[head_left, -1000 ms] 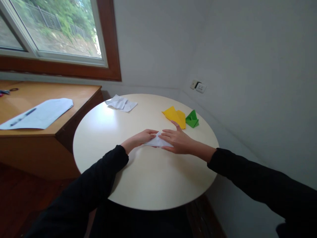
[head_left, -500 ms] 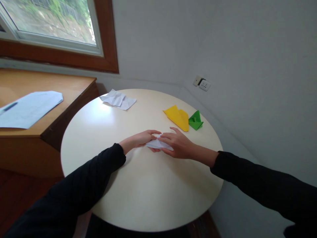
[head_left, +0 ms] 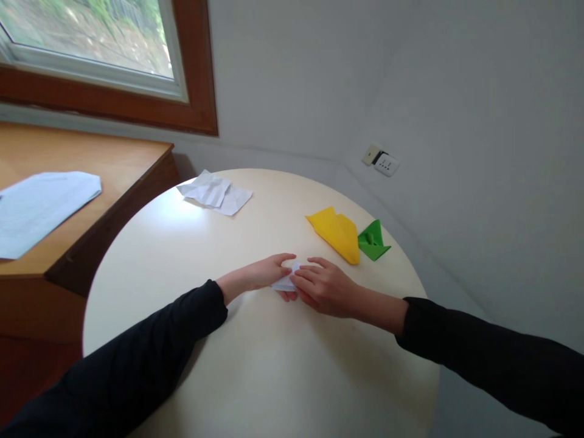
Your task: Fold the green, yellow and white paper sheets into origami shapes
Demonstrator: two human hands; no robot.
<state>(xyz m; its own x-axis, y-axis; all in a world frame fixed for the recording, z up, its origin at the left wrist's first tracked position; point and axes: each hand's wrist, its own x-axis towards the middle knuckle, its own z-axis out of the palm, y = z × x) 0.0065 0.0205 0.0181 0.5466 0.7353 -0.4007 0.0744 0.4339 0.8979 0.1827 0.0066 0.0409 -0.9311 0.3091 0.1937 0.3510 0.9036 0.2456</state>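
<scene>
white folded paper lay pinched between the left hand and right hand, both closed on it, on the round table.

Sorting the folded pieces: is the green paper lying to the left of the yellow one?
No, the green paper lies to the right of the yellow paper, touching its edge.

left hand, right hand, fingertips meeting
</scene>
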